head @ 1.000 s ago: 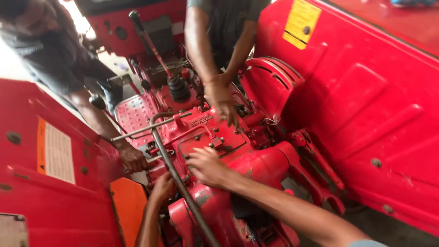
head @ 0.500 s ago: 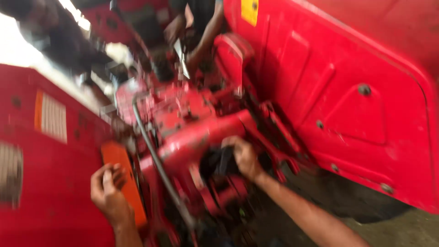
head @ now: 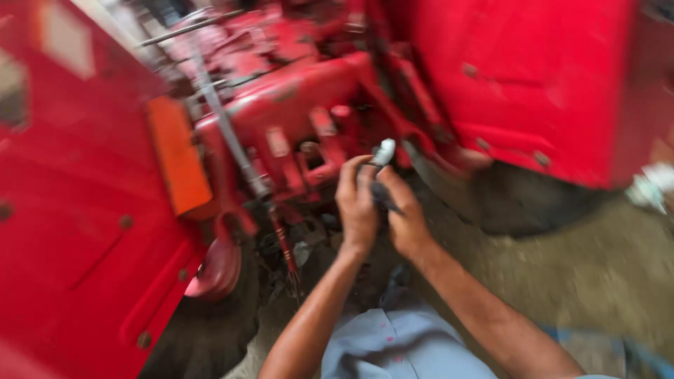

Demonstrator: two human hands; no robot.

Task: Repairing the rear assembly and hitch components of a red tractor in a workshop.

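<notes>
Both arms come up from the bottom of the view, over a grey-blue trouser leg, and the two hands meet in front of the red machine. The left hand and the right hand are pressed close, fingers curled around a small dark object between them, with a pale grey tip poking out just above the fingertips. Everything is smeared by motion, so what that object is I cannot tell, only that both hands pinch it together.

Just beyond the hands sits the red housing with its brackets and bolt heads. To the left of the left hand a grey rod runs up and away, and past that there's an orange plate on a big red fender. Off to the right of the right hand, another red fender arches over a dark tyre, with bare concrete floor below.

The risk, to my eye: the piece is small and hovers over a dark gap under the housing. If the grip slips, it could drop among those parts and be awkward to fish out. Knuckles are also near hard bracket edges.
</notes>
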